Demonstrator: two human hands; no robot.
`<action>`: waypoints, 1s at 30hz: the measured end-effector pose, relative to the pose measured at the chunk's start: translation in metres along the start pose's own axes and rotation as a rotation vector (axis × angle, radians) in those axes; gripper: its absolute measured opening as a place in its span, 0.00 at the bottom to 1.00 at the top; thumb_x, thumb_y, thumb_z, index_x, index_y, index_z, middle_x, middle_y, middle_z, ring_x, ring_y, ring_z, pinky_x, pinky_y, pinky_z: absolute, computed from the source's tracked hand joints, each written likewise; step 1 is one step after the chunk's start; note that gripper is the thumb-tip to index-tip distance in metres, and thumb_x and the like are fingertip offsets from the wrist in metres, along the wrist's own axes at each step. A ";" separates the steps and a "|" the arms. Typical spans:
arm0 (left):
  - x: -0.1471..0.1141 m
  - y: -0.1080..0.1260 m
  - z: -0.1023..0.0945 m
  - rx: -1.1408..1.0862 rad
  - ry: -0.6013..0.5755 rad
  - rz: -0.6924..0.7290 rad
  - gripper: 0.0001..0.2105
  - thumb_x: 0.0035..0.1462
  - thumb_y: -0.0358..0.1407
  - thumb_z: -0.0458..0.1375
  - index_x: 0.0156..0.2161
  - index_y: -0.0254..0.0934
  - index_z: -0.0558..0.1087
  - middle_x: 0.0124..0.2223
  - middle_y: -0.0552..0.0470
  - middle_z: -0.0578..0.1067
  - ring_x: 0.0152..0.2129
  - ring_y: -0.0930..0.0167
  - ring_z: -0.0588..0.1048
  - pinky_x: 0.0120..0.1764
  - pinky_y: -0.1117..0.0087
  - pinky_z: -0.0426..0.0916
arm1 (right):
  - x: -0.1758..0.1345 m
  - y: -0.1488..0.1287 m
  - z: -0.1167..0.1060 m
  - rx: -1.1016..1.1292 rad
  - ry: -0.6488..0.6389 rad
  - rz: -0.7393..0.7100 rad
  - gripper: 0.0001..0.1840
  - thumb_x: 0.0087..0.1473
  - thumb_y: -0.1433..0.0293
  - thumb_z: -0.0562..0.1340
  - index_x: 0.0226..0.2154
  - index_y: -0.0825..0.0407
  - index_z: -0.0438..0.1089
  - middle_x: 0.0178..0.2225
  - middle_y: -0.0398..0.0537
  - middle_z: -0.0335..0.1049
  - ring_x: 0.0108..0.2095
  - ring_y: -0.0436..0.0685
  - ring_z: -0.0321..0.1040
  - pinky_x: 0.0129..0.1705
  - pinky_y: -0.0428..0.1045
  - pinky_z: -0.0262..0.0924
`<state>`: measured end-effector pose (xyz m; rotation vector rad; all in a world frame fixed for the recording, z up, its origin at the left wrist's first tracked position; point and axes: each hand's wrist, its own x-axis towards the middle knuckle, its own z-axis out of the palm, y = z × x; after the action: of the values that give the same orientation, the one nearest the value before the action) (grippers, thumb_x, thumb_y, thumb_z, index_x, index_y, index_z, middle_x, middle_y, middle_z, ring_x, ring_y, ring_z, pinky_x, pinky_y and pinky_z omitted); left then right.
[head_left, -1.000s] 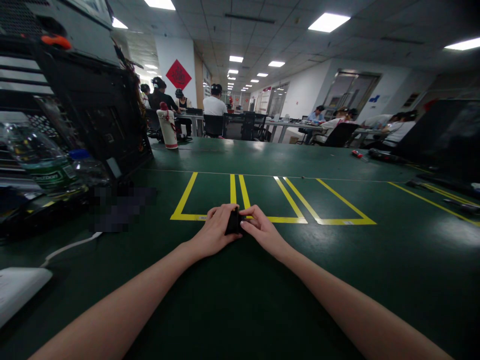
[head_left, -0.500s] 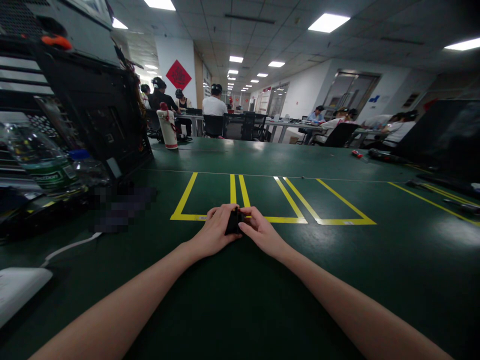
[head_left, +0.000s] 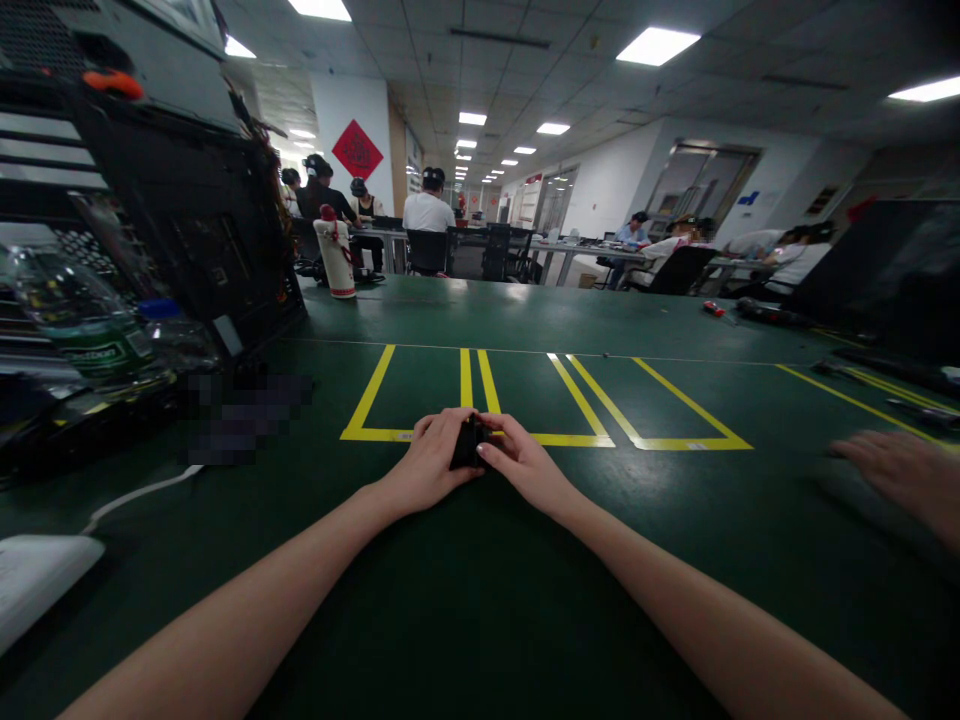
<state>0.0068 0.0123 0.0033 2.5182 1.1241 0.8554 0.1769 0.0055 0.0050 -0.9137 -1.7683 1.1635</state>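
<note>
A small black object (head_left: 466, 446) sits between my two hands on the green tabletop (head_left: 480, 600), just in front of the yellow tape outlines. Its kind I cannot make out, as fingers cover much of it. My left hand (head_left: 430, 460) is wrapped round its left side, fingers over the top and thumb low near the table. On the right side, the thumb and fingertips of my right hand (head_left: 523, 462) pinch it.
Yellow tape (head_left: 690, 444) marks several outlines on the table. At the left stand a black computer case (head_left: 202, 220), a plastic bottle (head_left: 94, 320) and a white power strip (head_left: 45, 580). A white cylinder (head_left: 337, 262) stands farther back. Another person's hand (head_left: 900, 470) reaches in from the right.
Another person's hand has come into view at the right edge, blurred by motion. My own hands and the black object look almost unmoved.
</note>
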 end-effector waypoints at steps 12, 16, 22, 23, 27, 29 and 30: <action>0.000 -0.002 0.001 0.002 -0.005 -0.018 0.28 0.48 0.37 0.57 0.52 0.40 0.50 0.50 0.47 0.60 0.48 0.62 0.60 0.51 0.56 0.52 | 0.000 0.004 0.000 0.062 0.014 -0.044 0.09 0.49 0.71 0.56 0.36 0.50 0.59 0.42 0.45 0.59 0.46 0.53 0.60 0.48 0.52 0.59; 0.000 0.000 -0.001 -0.008 -0.005 -0.003 0.28 0.48 0.36 0.57 0.52 0.40 0.50 0.50 0.48 0.61 0.49 0.63 0.60 0.51 0.57 0.51 | -0.001 0.002 0.000 -0.004 0.006 -0.014 0.18 0.50 0.71 0.55 0.45 0.49 0.56 0.47 0.48 0.57 0.49 0.54 0.57 0.51 0.54 0.55; 0.000 -0.002 0.002 0.009 0.015 -0.002 0.27 0.48 0.36 0.57 0.51 0.40 0.51 0.50 0.47 0.61 0.48 0.63 0.61 0.51 0.58 0.51 | -0.001 0.002 0.001 0.021 -0.008 0.006 0.16 0.47 0.74 0.56 0.41 0.49 0.56 0.40 0.46 0.62 0.42 0.52 0.63 0.45 0.52 0.60; 0.000 -0.003 0.002 0.010 0.018 -0.003 0.27 0.48 0.36 0.57 0.51 0.40 0.51 0.49 0.47 0.61 0.48 0.63 0.61 0.51 0.58 0.51 | -0.001 0.002 0.001 0.016 -0.004 0.010 0.16 0.47 0.74 0.56 0.40 0.49 0.56 0.38 0.45 0.62 0.40 0.52 0.64 0.43 0.51 0.60; 0.000 -0.004 0.003 -0.001 0.009 -0.018 0.28 0.48 0.37 0.58 0.52 0.41 0.51 0.50 0.47 0.61 0.48 0.63 0.61 0.51 0.57 0.52 | -0.002 0.001 0.000 -0.095 0.029 0.006 0.13 0.48 0.71 0.56 0.39 0.50 0.58 0.39 0.46 0.62 0.40 0.52 0.63 0.44 0.53 0.58; 0.000 -0.005 0.003 -0.013 0.005 -0.043 0.28 0.48 0.38 0.57 0.52 0.41 0.51 0.50 0.47 0.61 0.48 0.62 0.61 0.51 0.57 0.52 | -0.002 0.001 0.000 -0.141 0.039 -0.009 0.14 0.48 0.70 0.56 0.40 0.50 0.59 0.40 0.46 0.62 0.43 0.53 0.62 0.47 0.54 0.56; 0.000 -0.005 0.003 -0.019 0.004 -0.059 0.28 0.48 0.38 0.57 0.52 0.41 0.51 0.51 0.47 0.61 0.48 0.61 0.60 0.51 0.56 0.52 | -0.002 0.001 0.000 -0.159 0.048 -0.013 0.14 0.49 0.70 0.56 0.41 0.50 0.59 0.41 0.46 0.62 0.44 0.53 0.61 0.49 0.54 0.55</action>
<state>0.0053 0.0159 -0.0017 2.4563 1.1792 0.8517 0.1774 0.0044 0.0036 -1.0126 -1.8446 0.9957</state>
